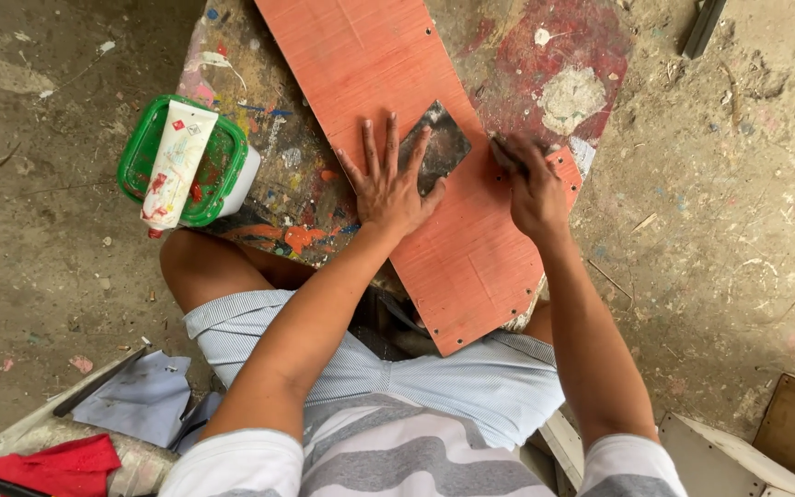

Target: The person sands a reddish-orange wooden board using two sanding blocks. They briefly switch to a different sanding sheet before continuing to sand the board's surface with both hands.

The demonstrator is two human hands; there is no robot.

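Red board (pixel 397 120), a long flat panel with small holes along its edges, is lying slantwise across a paint-splashed desk (pixel 269 156) and reaching down over the person's lap. At the far left, on the desk's corner, a green tub (pixel 144 152) is sitting with a white tube (pixel 175 161) resting across its top, well apart from the work. Moving right, the left hand (pixel 388 179) is pressing flat on the board, its grip wide apart with fingers spread, and the fingertips are overlapping the edge of a dark, worn square of abrasive sheet (pixel 442 147) lying on the board. That flat palm seems to be doing the steadying, and it would serve best by bearing straight down so the panel is not sliding on the desk. Further right, the right hand (pixel 531 184) is working near the board's right edge, its grip curled together over something small and dark; what exactly it is pinching, I cannot tell. Even pressure and short strokes near the edge look wise there.
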